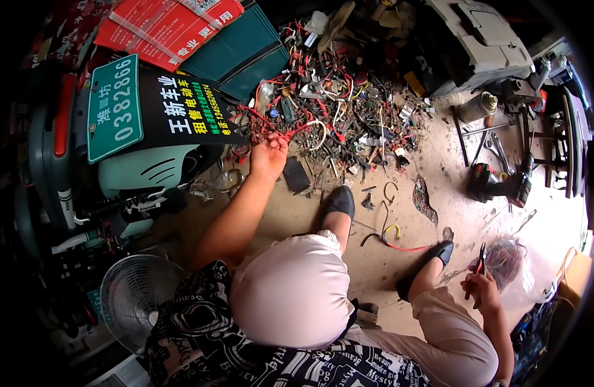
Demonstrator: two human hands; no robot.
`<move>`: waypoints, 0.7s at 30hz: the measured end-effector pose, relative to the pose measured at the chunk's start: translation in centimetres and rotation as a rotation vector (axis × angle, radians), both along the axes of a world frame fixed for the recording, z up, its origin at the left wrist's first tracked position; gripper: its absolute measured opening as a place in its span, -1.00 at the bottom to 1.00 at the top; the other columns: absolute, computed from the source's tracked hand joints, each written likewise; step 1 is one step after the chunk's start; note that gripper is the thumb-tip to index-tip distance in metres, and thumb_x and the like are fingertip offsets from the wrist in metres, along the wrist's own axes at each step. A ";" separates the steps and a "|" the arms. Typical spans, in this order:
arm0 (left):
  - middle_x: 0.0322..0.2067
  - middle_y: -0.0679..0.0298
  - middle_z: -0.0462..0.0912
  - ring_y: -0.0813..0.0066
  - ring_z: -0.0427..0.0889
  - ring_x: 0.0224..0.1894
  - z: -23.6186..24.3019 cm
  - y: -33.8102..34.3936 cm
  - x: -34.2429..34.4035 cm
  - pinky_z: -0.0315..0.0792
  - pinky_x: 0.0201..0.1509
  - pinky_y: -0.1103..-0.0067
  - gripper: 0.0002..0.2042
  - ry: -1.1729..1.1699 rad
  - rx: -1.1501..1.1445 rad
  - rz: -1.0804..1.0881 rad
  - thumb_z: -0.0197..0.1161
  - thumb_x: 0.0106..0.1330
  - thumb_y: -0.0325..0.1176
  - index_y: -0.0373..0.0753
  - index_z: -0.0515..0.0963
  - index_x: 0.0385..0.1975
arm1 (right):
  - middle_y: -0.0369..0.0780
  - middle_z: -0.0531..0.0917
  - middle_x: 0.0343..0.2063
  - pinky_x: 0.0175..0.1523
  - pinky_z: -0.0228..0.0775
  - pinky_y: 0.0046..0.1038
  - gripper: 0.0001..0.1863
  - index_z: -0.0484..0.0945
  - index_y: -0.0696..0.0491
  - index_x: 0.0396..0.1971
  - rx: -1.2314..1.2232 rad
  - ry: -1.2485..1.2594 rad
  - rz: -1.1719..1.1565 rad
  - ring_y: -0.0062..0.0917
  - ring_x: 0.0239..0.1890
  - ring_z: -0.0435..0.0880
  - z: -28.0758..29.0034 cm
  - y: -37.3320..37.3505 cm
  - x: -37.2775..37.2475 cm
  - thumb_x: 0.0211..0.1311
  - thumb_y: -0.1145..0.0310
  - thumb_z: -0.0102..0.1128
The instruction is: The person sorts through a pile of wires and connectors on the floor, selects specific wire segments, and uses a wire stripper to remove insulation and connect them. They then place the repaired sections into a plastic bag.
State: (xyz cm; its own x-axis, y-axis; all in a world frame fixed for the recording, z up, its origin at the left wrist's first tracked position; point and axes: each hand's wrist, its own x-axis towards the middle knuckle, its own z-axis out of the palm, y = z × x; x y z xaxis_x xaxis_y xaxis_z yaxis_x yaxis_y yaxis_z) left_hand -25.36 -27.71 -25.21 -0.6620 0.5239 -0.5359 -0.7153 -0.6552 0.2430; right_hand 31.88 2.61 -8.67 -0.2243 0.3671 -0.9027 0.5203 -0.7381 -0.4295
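Observation:
My left hand (272, 152) reaches out to the heap of loose wires and small parts (358, 97) on the floor, its fingers closed on a red wire (288, 135) at the heap's near edge. A white looped cable (319, 132) lies just right of it, and a dark flat piece (297, 174) lies below. At the lower right my right hand (480, 289) grips dark pliers (482, 257), jaws pointing up, beside a clear plastic bag (522, 284) with wires inside. A short red and yellow wire (406, 246) lies on the floor between my feet.
An electric scooter (148, 171) with a green plate stands at left, a metal fan (128, 297) below it. Red (148, 32) and teal boxes (232, 55) sit upper left. At upper right are a beige case (477, 35), spray can (474, 106), wrenches (496, 151) and a drill (516, 184).

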 end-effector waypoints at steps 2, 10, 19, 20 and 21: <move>-0.47 0.34 0.47 0.51 0.40 -0.48 0.0 0.1 0.2 0.46 -0.17 0.53 -0.90 0.028 0.177 -0.055 -0.06 0.41 -0.48 -0.30 0.39 -0.33 | -0.24 0.57 -0.44 -0.39 0.44 -0.48 -0.72 0.39 0.10 -0.09 0.009 0.007 0.001 -0.44 -0.39 0.63 0.1 -0.3 -0.2 0.17 0.49 0.04; -0.05 0.06 0.57 0.22 0.54 0.09 -3.3 0.0 1.0 0.41 0.26 0.30 -0.78 0.051 -0.642 -0.336 -0.14 0.48 -0.38 -0.39 0.41 -0.14 | -0.22 0.56 -0.46 -0.41 0.42 -0.46 -0.73 0.40 0.12 -0.11 0.002 -0.009 0.066 -0.45 -0.42 0.63 0.5 -0.7 -1.2 0.16 0.49 0.07; -0.25 0.29 0.64 0.52 0.65 -0.30 -3.6 1.2 6.1 0.53 -0.28 0.59 -0.82 0.573 -0.918 -0.608 0.15 0.38 -0.25 -0.17 0.47 -0.14 | -0.20 0.58 -0.45 -0.38 0.44 -0.42 -0.71 0.39 0.12 -0.09 -0.051 0.036 -0.022 -0.39 -0.42 0.64 -0.4 -1.9 -1.0 0.15 0.48 0.06; -0.28 0.33 0.62 0.60 0.61 -0.33 -4.0 1.1 6.8 0.49 -0.32 0.66 -0.85 0.741 -0.936 -0.760 0.18 0.34 -0.31 -0.17 0.53 -0.18 | -0.20 0.58 -0.45 -0.39 0.44 -0.43 -0.70 0.39 0.11 -0.09 -0.060 0.037 -0.028 -0.39 -0.43 0.64 -0.3 -2.0 -1.3 0.15 0.48 0.06; -0.23 0.34 0.62 0.62 0.59 -0.28 -4.5 1.3 8.1 0.48 -0.25 0.65 -0.82 1.007 -0.968 -0.810 0.22 0.27 -0.37 -0.18 0.56 -0.15 | -0.20 0.58 -0.45 -0.39 0.44 -0.43 -0.70 0.39 0.11 -0.09 -0.061 0.044 -0.018 -0.39 -0.43 0.64 -0.2 -2.1 -1.4 0.15 0.48 0.06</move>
State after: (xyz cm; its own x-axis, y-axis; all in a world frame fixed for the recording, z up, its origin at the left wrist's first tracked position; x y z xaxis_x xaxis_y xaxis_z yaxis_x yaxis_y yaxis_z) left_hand -17.27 -26.43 -29.67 -0.6634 0.6341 -0.3972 -0.0816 0.4663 0.8808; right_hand 30.45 0.53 -8.90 -0.2582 0.3162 -0.9129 0.4881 -0.7727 -0.4058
